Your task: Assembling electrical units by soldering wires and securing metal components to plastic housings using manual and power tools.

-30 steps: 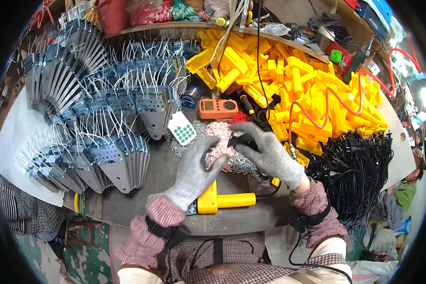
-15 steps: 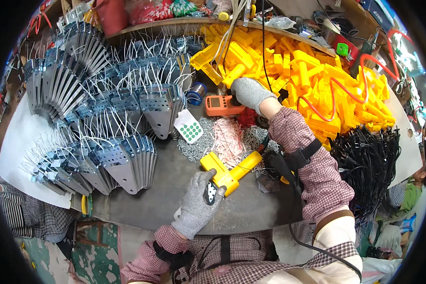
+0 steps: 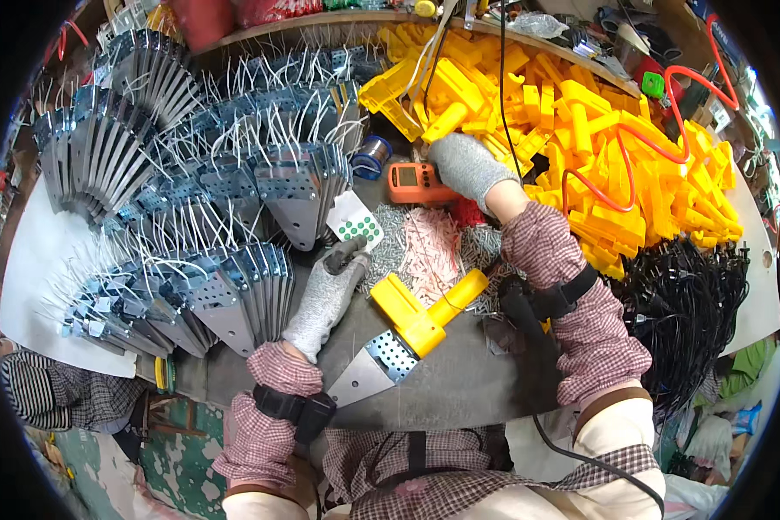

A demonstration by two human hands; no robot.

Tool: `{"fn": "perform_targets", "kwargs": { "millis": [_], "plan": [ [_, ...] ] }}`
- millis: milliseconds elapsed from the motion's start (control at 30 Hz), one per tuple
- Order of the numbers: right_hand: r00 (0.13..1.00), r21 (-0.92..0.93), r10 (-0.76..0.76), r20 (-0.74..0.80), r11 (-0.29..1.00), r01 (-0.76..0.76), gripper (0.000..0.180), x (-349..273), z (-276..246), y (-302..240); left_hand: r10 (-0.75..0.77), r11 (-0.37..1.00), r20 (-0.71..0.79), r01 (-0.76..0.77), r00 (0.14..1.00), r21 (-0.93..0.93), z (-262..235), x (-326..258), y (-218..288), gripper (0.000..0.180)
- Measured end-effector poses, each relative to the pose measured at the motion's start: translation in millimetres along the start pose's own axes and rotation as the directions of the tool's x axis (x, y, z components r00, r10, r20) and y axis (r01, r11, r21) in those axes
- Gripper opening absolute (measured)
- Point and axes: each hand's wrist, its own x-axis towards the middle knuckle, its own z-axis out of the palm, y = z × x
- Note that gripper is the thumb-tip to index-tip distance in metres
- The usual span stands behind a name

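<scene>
My left hand (image 3: 325, 295), in a grey glove with dark fingertips, reaches over the bench. Its fingertips are drawn together at the lower edge of a white sheet with green round stickers (image 3: 355, 222). My right hand (image 3: 472, 170), in a grey glove, is closed over the right end of an orange handheld meter (image 3: 418, 183); some of its fingers are hidden. Between my arms lies a yellow plastic housing with a round handle (image 3: 418, 326). A perforated metal blade-shaped plate (image 3: 374, 371) sticks out of it, and neither hand touches it.
Rows of metal plates with white wires (image 3: 225, 303) fill the left side. Yellow housings (image 3: 598, 147) pile up at the far right, above black cables (image 3: 685, 303). Screws (image 3: 390, 234) and pink pieces (image 3: 431, 251) lie mid-bench beside a solder spool (image 3: 372, 158). A red coiled cord (image 3: 628, 178) crosses the pile.
My left hand has let go of the yellow housing with its plate and moved up and left to the sticker sheet. The housing stays on the bench. My right hand remains at the meter.
</scene>
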Motion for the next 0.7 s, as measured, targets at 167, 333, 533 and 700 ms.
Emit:
{"fn": "perform_targets", "kwargs": {
  "millis": [167, 333, 533, 700],
  "plan": [
    [1.0, -0.033, 0.01, 0.015, 0.999, -0.009, 0.013, -6, 22, 31, 0.169, 0.982, -0.064, -0.162, 0.984, 0.099, 22, 9, 19, 0.028],
    [0.812, 0.264, -0.006, -0.583, 0.944, 0.197, 0.018, -64, -15, -37, 0.595, 0.749, -0.173, -0.464, 0.785, 0.472, 6, -24, 51, 0.017],
    [0.969, 0.988, 0.231, 0.092, -0.141, -0.06, 0.033, -145, -49, -92, 0.5, 0.863, -0.221, -0.504, 0.837, 0.046, 21, -50, 79, 0.04],
    [0.837, 0.95, 0.46, -0.297, 0.232, 0.21, 0.037, -143, -32, -104, 0.148, 0.915, -0.043, -0.153, 0.988, -0.372, 24, -52, 89, 0.045]
  ]
}}
